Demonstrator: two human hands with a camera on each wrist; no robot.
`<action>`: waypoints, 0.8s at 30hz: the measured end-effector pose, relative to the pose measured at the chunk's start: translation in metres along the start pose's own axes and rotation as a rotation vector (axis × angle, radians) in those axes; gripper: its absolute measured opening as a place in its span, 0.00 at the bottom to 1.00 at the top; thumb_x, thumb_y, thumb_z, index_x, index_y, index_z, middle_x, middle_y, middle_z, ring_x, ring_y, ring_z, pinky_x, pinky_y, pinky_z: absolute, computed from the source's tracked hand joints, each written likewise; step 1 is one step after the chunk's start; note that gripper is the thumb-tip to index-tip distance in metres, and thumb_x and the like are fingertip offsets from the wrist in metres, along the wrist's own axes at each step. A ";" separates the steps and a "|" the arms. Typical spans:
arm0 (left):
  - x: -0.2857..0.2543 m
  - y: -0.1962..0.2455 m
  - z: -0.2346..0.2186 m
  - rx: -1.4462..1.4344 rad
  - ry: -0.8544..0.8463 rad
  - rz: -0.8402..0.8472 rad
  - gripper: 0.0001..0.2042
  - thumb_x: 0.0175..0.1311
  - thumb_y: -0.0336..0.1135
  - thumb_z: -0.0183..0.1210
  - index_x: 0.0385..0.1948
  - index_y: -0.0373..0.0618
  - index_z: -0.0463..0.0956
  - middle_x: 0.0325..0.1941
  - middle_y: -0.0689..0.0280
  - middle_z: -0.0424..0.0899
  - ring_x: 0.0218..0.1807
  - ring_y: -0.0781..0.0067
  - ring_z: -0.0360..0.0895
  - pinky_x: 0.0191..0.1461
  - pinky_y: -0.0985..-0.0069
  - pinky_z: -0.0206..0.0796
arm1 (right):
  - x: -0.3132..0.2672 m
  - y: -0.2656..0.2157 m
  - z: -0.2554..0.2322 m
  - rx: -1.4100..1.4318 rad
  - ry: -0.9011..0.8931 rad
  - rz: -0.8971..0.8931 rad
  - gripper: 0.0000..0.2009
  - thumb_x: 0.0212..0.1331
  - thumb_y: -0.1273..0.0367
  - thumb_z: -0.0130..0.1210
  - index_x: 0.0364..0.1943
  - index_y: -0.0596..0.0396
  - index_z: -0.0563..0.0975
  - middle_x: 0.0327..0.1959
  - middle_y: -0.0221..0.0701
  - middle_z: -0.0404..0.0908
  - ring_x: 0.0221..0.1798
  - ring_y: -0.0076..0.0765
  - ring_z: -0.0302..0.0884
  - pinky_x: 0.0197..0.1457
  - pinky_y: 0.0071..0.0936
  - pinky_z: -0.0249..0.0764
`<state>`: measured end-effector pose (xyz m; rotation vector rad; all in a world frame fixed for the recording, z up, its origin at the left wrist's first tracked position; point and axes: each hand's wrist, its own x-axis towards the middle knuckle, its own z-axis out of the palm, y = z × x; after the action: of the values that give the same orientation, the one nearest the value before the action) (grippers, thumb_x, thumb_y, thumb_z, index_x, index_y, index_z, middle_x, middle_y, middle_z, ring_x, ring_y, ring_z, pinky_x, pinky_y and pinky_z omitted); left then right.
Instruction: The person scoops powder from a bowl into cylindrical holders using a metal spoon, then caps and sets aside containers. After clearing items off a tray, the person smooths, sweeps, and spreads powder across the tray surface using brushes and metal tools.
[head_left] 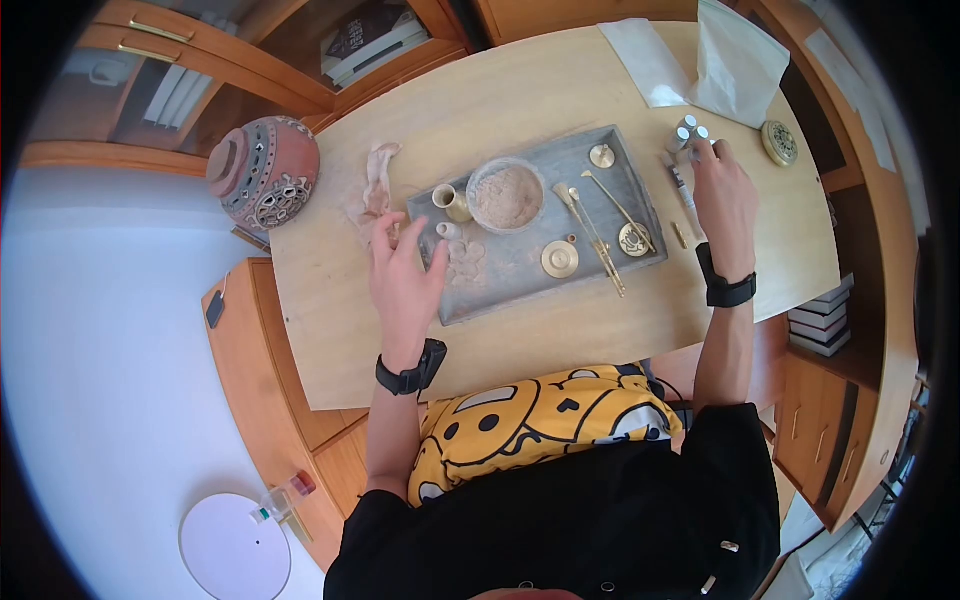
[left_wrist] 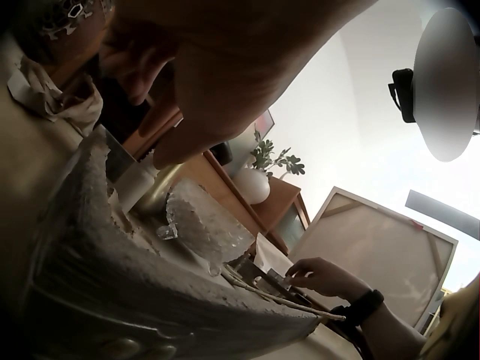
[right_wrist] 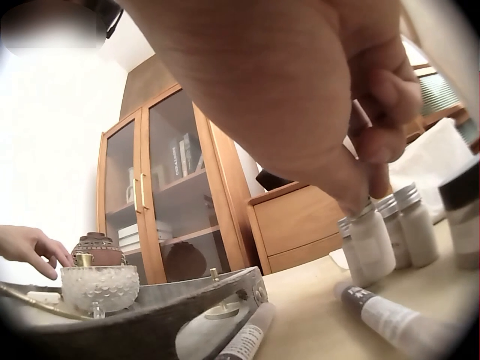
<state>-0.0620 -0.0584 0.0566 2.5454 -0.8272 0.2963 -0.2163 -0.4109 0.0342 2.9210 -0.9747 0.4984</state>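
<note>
Right hand (right_wrist: 300,97), nearest the camera and mine, is pinched narrow at the cap of a small bottle (right_wrist: 371,249), directly below my fingertips. Bottle cap points up, long axis near vertical; contact with the worktop (head_left: 335,340) I cannot confirm. Similar bottles (right_wrist: 417,234) stand beside it. Left hand (head_left: 405,292) is spread, empty, by the tray (head_left: 500,292). Judged step: grasping; next move calls for straight lifting, clear of neighbours.

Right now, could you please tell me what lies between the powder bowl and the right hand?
Between the bowl and the right hand, the head view shows gold-coloured tools, the tray's right rim, then a labelled tube.
</note>
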 end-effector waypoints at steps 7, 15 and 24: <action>0.002 0.003 0.001 0.001 -0.054 -0.058 0.14 0.54 0.34 0.67 0.43 0.44 0.83 0.54 0.64 0.73 0.45 0.59 0.77 0.47 0.65 0.70 | -0.003 0.005 -0.008 0.006 -0.008 0.031 0.11 0.63 0.74 0.48 0.49 0.54 0.74 0.37 0.37 0.77 0.37 0.49 0.80 0.37 0.43 0.76; 0.002 0.002 0.006 -0.038 -0.050 -0.068 0.12 0.54 0.34 0.68 0.40 0.43 0.83 0.54 0.63 0.74 0.42 0.62 0.77 0.45 0.65 0.71 | -0.022 -0.016 -0.034 0.124 0.015 0.025 0.10 0.62 0.68 0.56 0.46 0.53 0.77 0.33 0.37 0.79 0.34 0.49 0.80 0.35 0.42 0.75; 0.003 0.000 0.010 -0.052 -0.006 -0.024 0.11 0.54 0.34 0.68 0.39 0.44 0.83 0.52 0.63 0.75 0.48 0.58 0.78 0.46 0.65 0.71 | -0.036 -0.072 -0.048 0.331 -0.126 -0.176 0.06 0.57 0.70 0.60 0.37 0.54 0.77 0.32 0.36 0.79 0.35 0.48 0.81 0.36 0.40 0.77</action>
<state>-0.0586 -0.0652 0.0487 2.5074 -0.7963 0.2566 -0.2148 -0.3265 0.0747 3.3298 -0.6926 0.5162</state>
